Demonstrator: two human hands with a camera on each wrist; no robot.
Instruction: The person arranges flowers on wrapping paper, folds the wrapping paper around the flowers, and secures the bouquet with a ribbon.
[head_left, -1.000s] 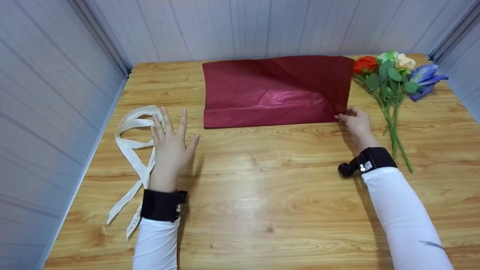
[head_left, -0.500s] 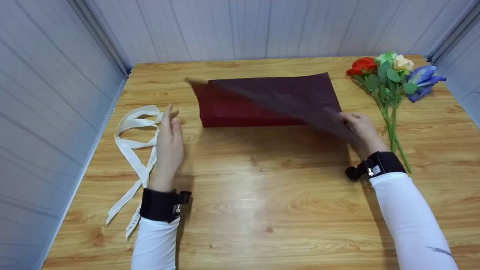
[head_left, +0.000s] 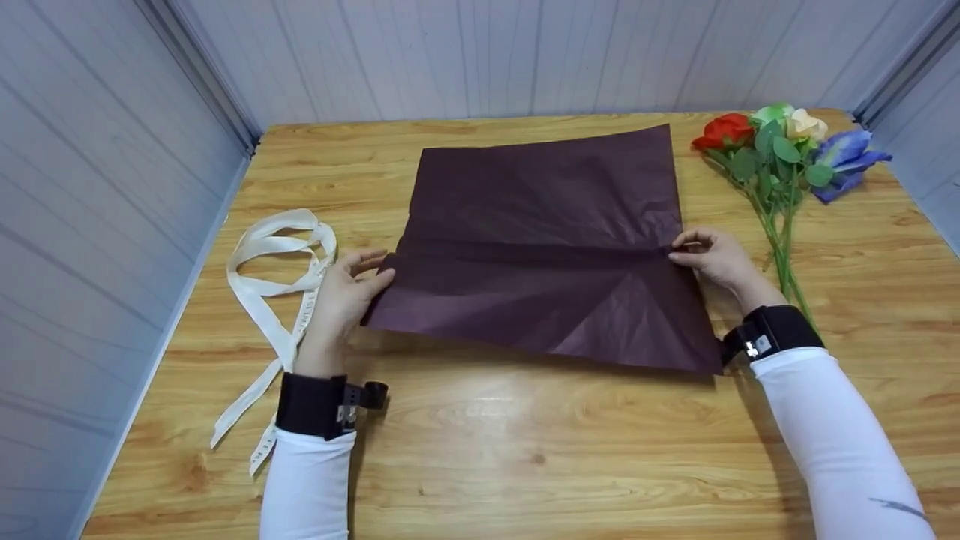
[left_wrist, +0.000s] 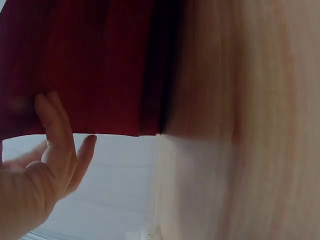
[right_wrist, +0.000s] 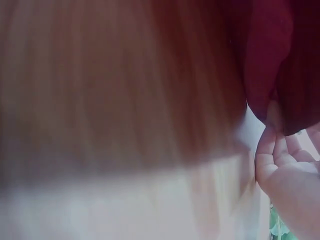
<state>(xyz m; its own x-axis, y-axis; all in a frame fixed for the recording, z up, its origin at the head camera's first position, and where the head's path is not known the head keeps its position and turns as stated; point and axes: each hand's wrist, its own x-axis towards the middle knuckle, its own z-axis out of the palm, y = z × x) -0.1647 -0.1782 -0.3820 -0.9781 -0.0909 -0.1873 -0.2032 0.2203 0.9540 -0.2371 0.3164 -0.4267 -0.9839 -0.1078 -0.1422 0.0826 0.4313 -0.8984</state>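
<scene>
A large sheet of wrapping paper [head_left: 540, 202], dark plum on the upper side, is spread across the middle of the table in the head view. It has a crease across it and its near part is raised. My left hand [head_left: 349, 289] pinches its left edge, thumb on top. In the left wrist view, fingers [left_wrist: 55, 135] lie against the paper's red underside [left_wrist: 95, 65]. On the right edge, near the crease, my right hand [head_left: 716, 262] pinches the paper. The right wrist view shows the gathered red edge [right_wrist: 265, 65] between those fingertips [right_wrist: 272, 117].
A white printed ribbon [head_left: 259, 300] lies looped on the wooden table [head_left: 480, 457], left of and partly behind my left forearm. At the right rear lie artificial flowers [head_left: 787, 150] with long green stems, close to my right hand. Pale panel walls [head_left: 495, 60] stand behind and at both sides.
The paper has turned from red side up to plum side up, its near edge coming toward me. My left hand, spread beside the ribbon before, now grips the left edge. My right hand keeps its hold.
</scene>
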